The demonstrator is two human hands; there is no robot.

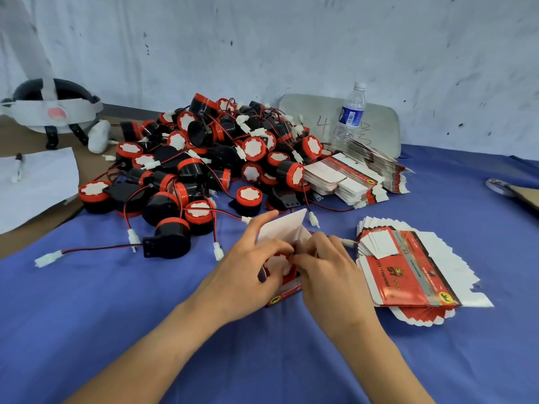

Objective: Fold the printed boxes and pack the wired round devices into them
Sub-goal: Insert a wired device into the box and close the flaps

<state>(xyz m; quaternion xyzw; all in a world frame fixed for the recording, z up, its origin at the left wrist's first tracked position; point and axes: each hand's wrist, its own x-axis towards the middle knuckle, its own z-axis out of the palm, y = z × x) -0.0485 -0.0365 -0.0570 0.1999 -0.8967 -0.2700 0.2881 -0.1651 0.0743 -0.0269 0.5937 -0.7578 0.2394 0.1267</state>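
A red printed box [287, 288] stands on the blue cloth at centre, its white lid flap [287, 225] raised. Inside it sits a round device [277, 265] with a red rim and white face. My left hand [248, 272] grips the box's left side. My right hand [329, 272] pinches at the box's open top, and a white connector [348, 242] pokes out beyond its fingers. A big pile of black and red wired devices [204, 164] lies behind. A fanned stack of flat printed boxes [408, 272] lies to the right of my right hand.
More flat boxes [358, 173] are stacked at the back beside a water bottle [351, 112] and a grey board [376, 123]. A headset [52, 109], white paper [35, 182] and a pen [17, 167] lie on the brown tabletop at left. Tape [498, 185] sits far right.
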